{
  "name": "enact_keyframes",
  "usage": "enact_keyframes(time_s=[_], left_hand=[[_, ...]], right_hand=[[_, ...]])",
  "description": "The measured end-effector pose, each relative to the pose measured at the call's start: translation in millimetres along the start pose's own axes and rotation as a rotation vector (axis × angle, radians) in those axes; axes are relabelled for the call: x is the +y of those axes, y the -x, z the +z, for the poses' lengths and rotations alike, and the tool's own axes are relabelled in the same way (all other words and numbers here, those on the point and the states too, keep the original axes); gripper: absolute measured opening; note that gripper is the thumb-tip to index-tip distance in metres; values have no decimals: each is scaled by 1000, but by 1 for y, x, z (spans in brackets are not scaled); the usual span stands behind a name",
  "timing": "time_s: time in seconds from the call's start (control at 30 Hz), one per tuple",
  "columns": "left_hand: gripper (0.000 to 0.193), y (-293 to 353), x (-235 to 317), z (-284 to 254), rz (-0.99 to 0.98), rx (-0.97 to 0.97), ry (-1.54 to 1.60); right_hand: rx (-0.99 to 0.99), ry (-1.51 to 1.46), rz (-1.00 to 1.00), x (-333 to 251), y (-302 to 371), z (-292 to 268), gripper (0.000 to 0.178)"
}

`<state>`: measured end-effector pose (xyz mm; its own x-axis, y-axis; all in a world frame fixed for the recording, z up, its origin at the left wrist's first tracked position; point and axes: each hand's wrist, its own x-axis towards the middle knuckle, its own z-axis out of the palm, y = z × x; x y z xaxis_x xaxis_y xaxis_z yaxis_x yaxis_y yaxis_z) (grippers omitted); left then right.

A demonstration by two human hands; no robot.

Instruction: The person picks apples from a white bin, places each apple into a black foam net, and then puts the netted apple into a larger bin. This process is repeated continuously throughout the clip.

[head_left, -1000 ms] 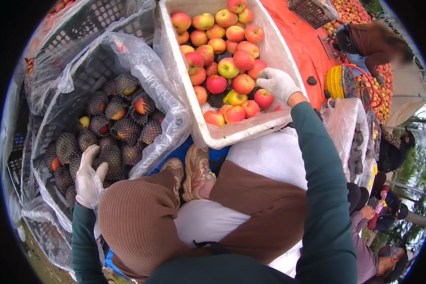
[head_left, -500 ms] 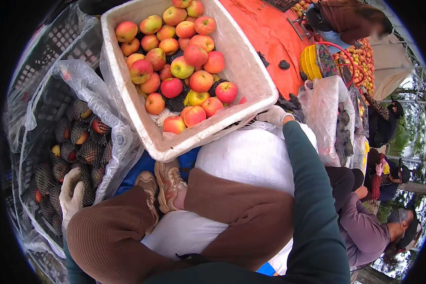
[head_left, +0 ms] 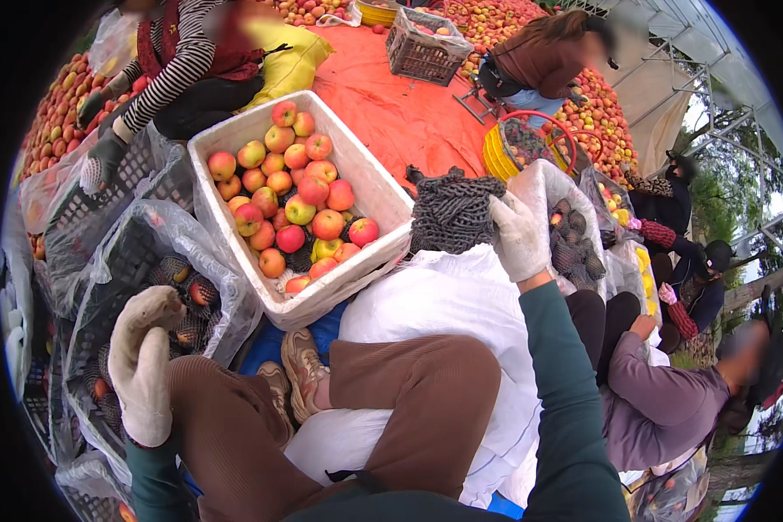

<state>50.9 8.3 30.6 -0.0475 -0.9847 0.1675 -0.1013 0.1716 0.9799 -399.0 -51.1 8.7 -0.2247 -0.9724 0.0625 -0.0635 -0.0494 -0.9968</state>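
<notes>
In my right hand (head_left: 520,235), white-gloved, is a thick bundle of dark grey foam fruit nets (head_left: 452,210), pinched at its right edge and raised above a white sack (head_left: 409,300). My left hand (head_left: 143,370), also gloved, is up by my knee with its fingers curved and the thumb apart, holding nothing I can see. Behind it stands a plastic-lined crate (head_left: 117,300) of apples in dark nets (head_left: 202,291), partly covered by that hand. A white foam box (head_left: 383,248) in front of me contains bare red and yellow apples (head_left: 326,224).
An orange tarp (head_left: 365,113) spreads beyond the box. A yellow basket (head_left: 496,157) with a red handle and a grey crate (head_left: 422,56) stand on it. Another lined container (head_left: 574,248) of netted fruit is at my right. Several people work around me, one (head_left: 670,378) close on the right.
My right hand has lifted a bundle of foam nets from beside the white sack. My left hand has risen out of the netted apples. The view has shifted, showing more of the far side.
</notes>
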Motion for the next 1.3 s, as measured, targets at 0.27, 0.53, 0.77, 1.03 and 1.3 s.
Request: enact_keyframes(time_s=[0.27,0.53,0.77,1.03,1.3], left_hand=[[72,42,52,82,-88,-266,436],[40,80,50,44,-283,-391,1140],[62,89,18,47,-190,-362,1066],[47,98,10,79,-190,-334,386],[58,109,-18,67,209,-333,-465]], right_hand=[[-154,-187,-91,-83,136,127,21],[-253,-369,-29,-108,196,175,25],[-201,-259,-128,-101,205,172,25],[-38,-63,-222,-68,199,147,14],[172,-182,-205,-64,206,121,16]])
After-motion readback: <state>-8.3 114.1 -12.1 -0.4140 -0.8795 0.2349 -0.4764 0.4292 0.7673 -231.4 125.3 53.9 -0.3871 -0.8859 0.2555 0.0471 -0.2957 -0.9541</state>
